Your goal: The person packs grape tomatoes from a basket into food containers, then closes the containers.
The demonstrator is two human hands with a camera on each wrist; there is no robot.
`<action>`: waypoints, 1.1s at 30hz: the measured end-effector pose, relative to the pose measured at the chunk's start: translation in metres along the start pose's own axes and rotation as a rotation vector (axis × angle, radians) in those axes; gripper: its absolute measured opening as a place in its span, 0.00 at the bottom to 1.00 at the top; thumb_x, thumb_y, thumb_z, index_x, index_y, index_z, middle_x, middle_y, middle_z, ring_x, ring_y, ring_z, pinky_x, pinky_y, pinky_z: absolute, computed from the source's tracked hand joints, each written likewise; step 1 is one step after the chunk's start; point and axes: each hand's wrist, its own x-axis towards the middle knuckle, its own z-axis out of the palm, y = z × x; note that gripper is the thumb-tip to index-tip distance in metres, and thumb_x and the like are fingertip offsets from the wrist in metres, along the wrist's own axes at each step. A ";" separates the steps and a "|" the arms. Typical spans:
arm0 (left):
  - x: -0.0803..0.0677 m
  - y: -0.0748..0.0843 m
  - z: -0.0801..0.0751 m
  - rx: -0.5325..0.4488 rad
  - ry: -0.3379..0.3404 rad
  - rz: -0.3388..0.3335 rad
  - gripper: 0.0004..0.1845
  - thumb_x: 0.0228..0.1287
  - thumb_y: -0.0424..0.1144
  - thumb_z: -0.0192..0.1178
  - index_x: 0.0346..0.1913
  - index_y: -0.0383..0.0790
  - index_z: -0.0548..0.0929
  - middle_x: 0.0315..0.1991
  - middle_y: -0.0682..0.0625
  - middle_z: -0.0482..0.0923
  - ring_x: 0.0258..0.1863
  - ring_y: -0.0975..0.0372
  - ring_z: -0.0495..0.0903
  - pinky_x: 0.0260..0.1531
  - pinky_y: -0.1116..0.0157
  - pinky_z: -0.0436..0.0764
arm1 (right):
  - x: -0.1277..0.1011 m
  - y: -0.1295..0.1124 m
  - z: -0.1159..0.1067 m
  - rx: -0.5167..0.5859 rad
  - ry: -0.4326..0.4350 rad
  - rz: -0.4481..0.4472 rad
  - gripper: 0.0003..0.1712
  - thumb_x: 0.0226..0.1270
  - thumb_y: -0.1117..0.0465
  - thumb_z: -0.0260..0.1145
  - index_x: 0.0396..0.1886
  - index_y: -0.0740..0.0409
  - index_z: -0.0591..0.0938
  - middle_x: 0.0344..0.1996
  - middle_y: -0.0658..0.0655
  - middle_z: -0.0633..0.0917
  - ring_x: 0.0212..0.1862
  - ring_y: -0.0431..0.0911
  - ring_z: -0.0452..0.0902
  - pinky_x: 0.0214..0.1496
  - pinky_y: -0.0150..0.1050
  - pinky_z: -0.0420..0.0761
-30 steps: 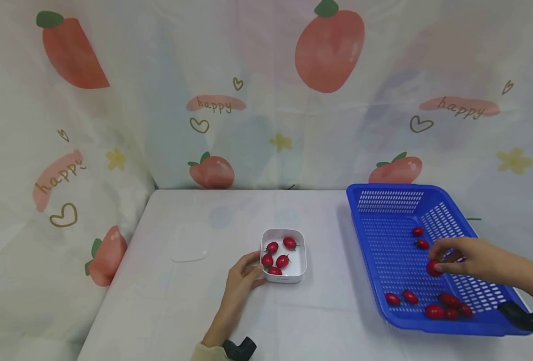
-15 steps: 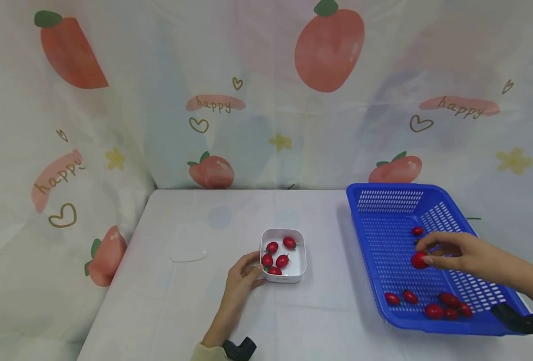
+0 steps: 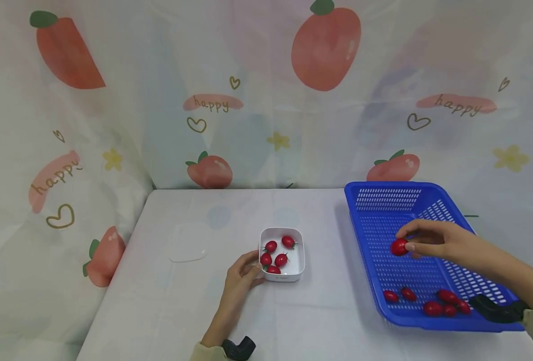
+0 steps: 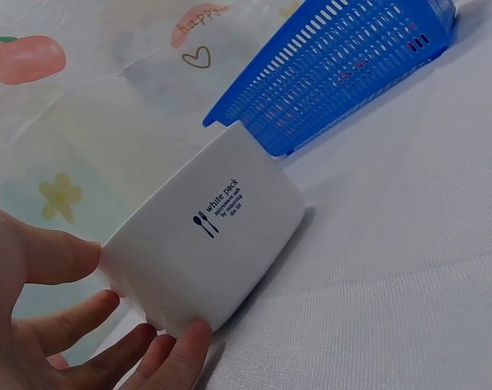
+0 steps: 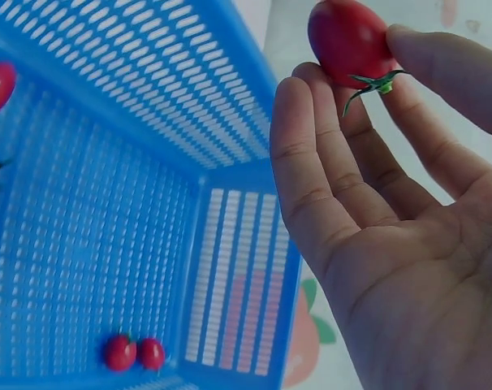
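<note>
Right hand (image 3: 433, 240) pinches glossy oval tomato (image 3: 399, 246); left hand (image 3: 241, 278) cups smooth white box (image 3: 282, 254).

Between the blue basket (image 3: 383, 260) and the white box (image 3: 282, 248) lies a bare strip of desk (image 3: 329, 260), wide enough for a hand to pass. The basket's raised left wall stands along that strip. The left hand (image 3: 241, 276) blocks the box's left side.

5 tomatoes (image 3: 281, 259) fill 1 white dish (image 3: 299, 264); 1 blue basket (image 3: 385, 200) holds 5 more, 1 is held.
</note>
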 end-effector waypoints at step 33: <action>0.002 0.000 0.001 0.024 0.013 -0.022 0.24 0.77 0.41 0.59 0.72 0.42 0.75 0.72 0.41 0.74 0.65 0.50 0.81 0.57 0.58 0.89 | 0.113 -0.069 0.052 0.103 -0.184 -0.003 0.19 0.72 0.54 0.70 0.58 0.54 0.82 0.54 0.59 0.87 0.54 0.51 0.85 0.60 0.42 0.83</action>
